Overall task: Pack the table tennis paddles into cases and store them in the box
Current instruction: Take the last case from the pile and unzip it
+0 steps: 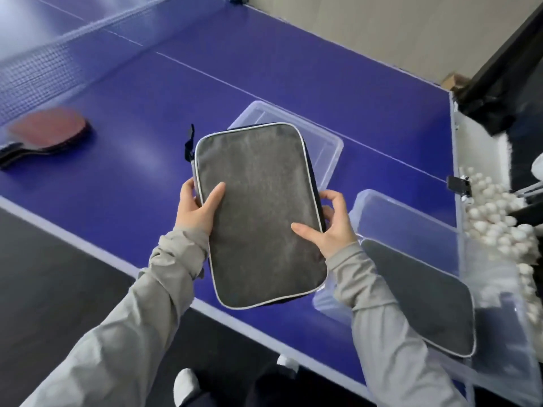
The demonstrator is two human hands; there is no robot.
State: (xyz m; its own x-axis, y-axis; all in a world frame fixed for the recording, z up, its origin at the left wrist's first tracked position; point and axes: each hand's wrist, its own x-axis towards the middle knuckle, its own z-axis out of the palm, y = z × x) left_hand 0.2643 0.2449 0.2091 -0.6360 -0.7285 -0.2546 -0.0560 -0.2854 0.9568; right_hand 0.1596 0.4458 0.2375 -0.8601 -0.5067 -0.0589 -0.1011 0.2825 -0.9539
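I hold a grey rectangular paddle case (258, 212) with pale piping above the blue table tennis table (264, 83). My left hand (198, 208) grips its left edge, thumb on the top face. My right hand (329, 221) grips its right edge, fingers curled around the side. A black strap hangs off the case's far left corner. A second grey case (420, 298) lies inside the clear plastic box (411, 218) at the right. Red-faced paddles (44, 133), stacked, with dark handles lie at the far left of the table.
The box's clear lid (320, 142) lies flat behind the held case. A container full of white balls (499, 218) sits past the table's right edge. The net (38, 71) crosses the upper left. Dark floor lies below the table's near edge.
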